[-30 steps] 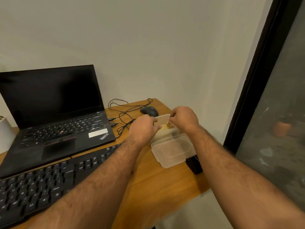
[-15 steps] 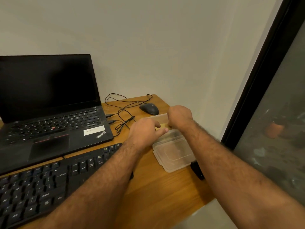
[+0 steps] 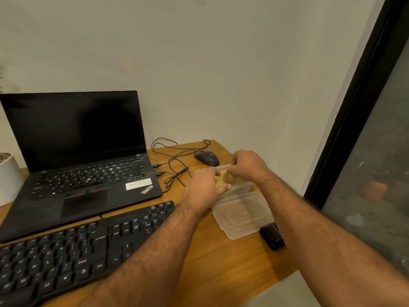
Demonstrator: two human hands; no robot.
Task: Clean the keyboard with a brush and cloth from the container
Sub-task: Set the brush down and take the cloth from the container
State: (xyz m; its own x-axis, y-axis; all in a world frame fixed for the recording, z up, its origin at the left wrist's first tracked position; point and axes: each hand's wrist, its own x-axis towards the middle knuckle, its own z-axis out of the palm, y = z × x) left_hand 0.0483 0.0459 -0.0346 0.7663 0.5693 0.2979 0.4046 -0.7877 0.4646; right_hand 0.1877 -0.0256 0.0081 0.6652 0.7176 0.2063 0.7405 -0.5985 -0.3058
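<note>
The desk point(image 3: 221, 262) fills the lower view, with its right edge running from about two o'clock down to five o'clock, a drop beyond it. The laptop point(image 3: 84, 165) stands open at ten o'clock, and the keyboard point(image 3: 73, 251) I have to clean lies in front of it at eight o'clock, stiff and heavy enough to stay put under brushing, I judge. At two o'clock of the keyboard's right end sits the clear container point(image 3: 223, 173), its lid point(image 3: 242, 214) lying off, just in front of it. Both look like thin plastic, light and slippery, so I would steady the tub by its rim.

My left hand point(image 3: 203, 189) grips the container's near-left side, fingers curled over the rim. My right hand point(image 3: 247, 165) reaches over the far rim with fingers curled, pinching at something yellowish inside, probably the cloth point(image 3: 224, 179); soft, it should lift from any fold. I cannot make out the brush.

A mouse point(image 3: 207, 158) and its tangled cable point(image 3: 177, 171) lie at twelve o'clock of the container, near enough to snag. A small black object point(image 3: 272, 238) sits at the desk's right edge beside the lid. Open wood lies at six o'clock.
</note>
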